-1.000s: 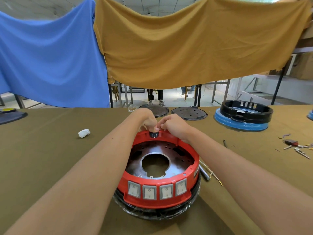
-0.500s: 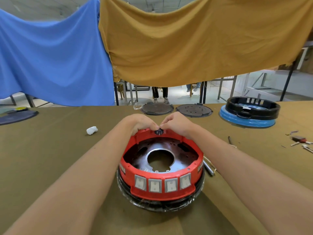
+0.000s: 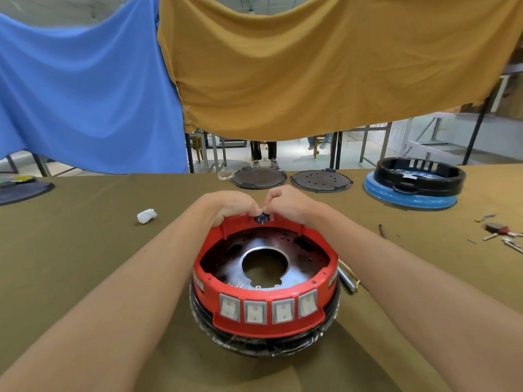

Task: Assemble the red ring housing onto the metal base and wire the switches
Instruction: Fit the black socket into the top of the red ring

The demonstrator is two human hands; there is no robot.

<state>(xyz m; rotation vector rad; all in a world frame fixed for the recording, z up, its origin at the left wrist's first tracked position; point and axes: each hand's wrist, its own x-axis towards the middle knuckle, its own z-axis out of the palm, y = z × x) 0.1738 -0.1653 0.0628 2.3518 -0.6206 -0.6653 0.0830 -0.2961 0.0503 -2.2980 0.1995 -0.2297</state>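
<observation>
The red ring housing (image 3: pixel 271 321) sits on a round black base wrapped in clear film (image 3: pixel 263 346), with the shiny metal plate (image 3: pixel 294 274) and its centre hole inside. Several white rocker switches (image 3: pixel 256 311) line its near face. A small black knob (image 3: pixel 261 219) sits in the far rim. My left hand (image 3: pixel 229 205) and my right hand (image 3: pixel 288 205) curl over that far rim, fingertips meeting at the knob. Which fingers pinch it is hidden.
Two dark round plates (image 3: pixel 259 178) (image 3: pixel 321 181) lie at the table's far edge, beside a black ring on a blue base (image 3: pixel 410 198). Small tools and terminals (image 3: pixel 501 233) are scattered right. A white wad (image 3: pixel 146 215) lies left. A metal rod with wire (image 3: pixel 346 280) lies by the housing.
The knob has gone from standing proud of the far rim to sitting lower in it. Both hands have stayed on the rim around it.
</observation>
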